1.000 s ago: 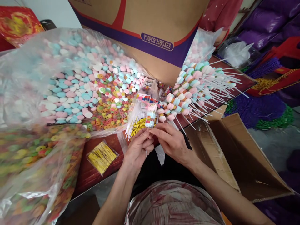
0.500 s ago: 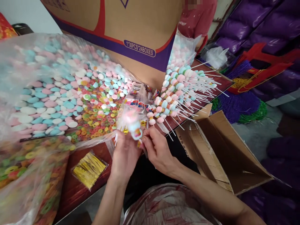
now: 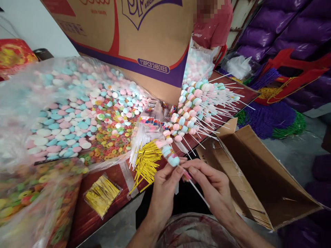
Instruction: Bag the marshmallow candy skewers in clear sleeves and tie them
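A marshmallow skewer (image 3: 170, 155), with pink, white and blue pieces on a white stick, points away from me over the table edge. My left hand (image 3: 164, 187) is closed around it just below the lowest blue marshmallow. My right hand (image 3: 213, 181) is closed too, its fingertips pinching at the neck where the stick comes out. A small colourful printed scrap of wrapper (image 3: 186, 176) shows between the fingers. The bare stick (image 3: 198, 193) slants down past my right fingers. Loose gold twist ties (image 3: 147, 162) lie just left of the skewer. Whether a tie is in my fingertips is hidden.
Finished skewers (image 3: 191, 110) are piled to the right, sticks outward. Loose marshmallows (image 3: 64, 120) and gummy rings (image 3: 111, 139) fill clear bags on the left. A packet of ties (image 3: 102, 195) lies nearer. A tall carton (image 3: 152, 44) stands behind; an open box (image 3: 258, 172) is at right.
Both hands and the skewer have moved right and closer to me, uncovering the loose gold twist ties. The skewer, blurred before, now tilts with its stick toward me. The view has shifted slightly.
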The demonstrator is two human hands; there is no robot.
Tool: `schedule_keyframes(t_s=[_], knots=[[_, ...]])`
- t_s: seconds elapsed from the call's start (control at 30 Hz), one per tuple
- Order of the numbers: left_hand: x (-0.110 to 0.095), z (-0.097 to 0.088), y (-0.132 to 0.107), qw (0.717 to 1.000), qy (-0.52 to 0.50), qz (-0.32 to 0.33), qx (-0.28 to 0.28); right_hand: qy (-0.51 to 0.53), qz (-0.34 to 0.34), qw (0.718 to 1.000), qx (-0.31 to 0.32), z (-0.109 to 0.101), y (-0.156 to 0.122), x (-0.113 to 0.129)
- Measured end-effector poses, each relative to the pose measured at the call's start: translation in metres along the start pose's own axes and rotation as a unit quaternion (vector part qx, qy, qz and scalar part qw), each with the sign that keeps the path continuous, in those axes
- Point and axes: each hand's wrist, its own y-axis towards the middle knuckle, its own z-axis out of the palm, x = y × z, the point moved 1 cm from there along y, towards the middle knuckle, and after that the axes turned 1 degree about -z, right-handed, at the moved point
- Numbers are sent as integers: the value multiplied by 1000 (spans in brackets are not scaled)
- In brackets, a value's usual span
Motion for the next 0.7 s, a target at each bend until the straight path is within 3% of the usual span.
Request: schedule_keyframes(t_s=[0.07, 0.13, 0.2, 0.27, 0.37, 0.43, 0.5, 0.57, 0.63, 0.7], knots=[[10, 16, 4, 999, 21, 7, -26, -4, 41, 999, -27, -12, -10, -10], [15, 29, 10, 995, 97, 32, -1, -7, 82, 994, -72, -27, -21, -24], [9, 34, 20, 981, 170, 76, 59, 28, 130, 986, -101, -47, -30, -44], [-10, 31, 37, 963, 216, 139, 82, 107, 157, 961, -200, -75, -33, -65], [-49, 12, 74, 907, 339, 245, -58, 216, 185, 906, -315, -118, -29, -94], [-68, 0, 99, 827, 490, 239, -138, 247, 217, 873, -360, -134, -22, -106], [-74, -6, 119, 748, 610, 192, -178, 247, 242, 869, -354, -133, -16, -109], [-71, -7, 130, 692, 681, 162, -177, 237, 236, 888, -316, -116, -9, -106], [-65, -7, 134, 670, 702, 163, -177, 219, 206, 913, -276, -92, -4, -99], [-60, -9, 133, 675, 690, 181, -188, 173, 166, 942, -235, -68, 1, -91]])
